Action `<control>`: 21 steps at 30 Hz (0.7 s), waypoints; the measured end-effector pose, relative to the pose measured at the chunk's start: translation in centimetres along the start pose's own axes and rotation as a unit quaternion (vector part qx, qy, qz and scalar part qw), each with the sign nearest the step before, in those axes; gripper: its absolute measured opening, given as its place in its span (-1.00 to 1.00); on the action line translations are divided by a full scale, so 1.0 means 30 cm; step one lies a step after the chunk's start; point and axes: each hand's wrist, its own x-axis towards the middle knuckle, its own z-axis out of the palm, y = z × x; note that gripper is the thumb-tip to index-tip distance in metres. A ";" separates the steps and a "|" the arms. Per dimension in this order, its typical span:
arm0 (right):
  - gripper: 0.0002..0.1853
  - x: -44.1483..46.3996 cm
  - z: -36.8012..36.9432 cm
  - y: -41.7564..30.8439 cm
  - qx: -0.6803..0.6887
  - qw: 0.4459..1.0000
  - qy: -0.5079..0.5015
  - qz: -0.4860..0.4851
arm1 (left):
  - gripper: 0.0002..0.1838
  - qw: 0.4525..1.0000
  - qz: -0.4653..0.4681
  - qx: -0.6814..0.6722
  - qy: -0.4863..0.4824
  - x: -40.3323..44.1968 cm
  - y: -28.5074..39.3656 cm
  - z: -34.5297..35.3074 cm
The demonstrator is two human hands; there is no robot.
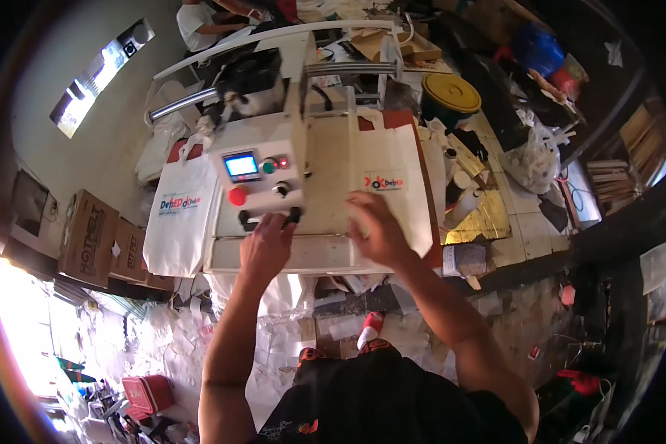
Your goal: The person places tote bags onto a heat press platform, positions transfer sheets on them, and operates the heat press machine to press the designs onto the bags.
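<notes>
A white heat press head (263,155) with a lit screen, a red button and a green button stands in front of me. My left hand (266,248) is closed around the black handle (253,220) at its front edge. White tote bags lie on both sides: the left bag (176,240) and the right bag (403,159), each with a red and blue printed logo. Over the inner edge of the right bag is my right hand (377,228), thumb and fingers apart, holding nothing; whether it touches the fabric I cannot tell.
A bucket with a yellow lid (451,92) stands at the back right, with bottles and a gold sheet (485,218) nearer. Cardboard boxes (89,235) are at the left. Plastic scraps litter the floor (340,325). Another person (200,26) is at the far left.
</notes>
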 end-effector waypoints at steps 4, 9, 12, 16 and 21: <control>-0.57 0.034 0.103 -0.181 -0.041 0.998 -0.057 -0.008 | -0.72 0.945 0.061 -0.317 -0.056 -0.085 0.153 -0.388; -0.73 0.000 0.164 -0.191 -0.178 0.982 -0.001 0.060 | -0.73 0.776 0.074 -0.618 0.098 -0.483 0.241 -0.934; -0.64 -0.037 0.157 -0.190 -0.289 0.954 0.025 0.073 | -0.73 0.770 0.081 -0.620 0.126 -0.635 0.182 -1.095; -0.46 -0.044 0.175 -0.225 -0.371 0.921 0.042 0.107 | -0.72 0.767 0.086 -0.617 0.154 -0.766 0.035 -1.244; -0.31 -0.056 0.223 -0.194 -0.432 0.877 0.109 0.179 | -0.71 0.762 0.097 -0.621 0.156 -0.829 -0.092 -1.350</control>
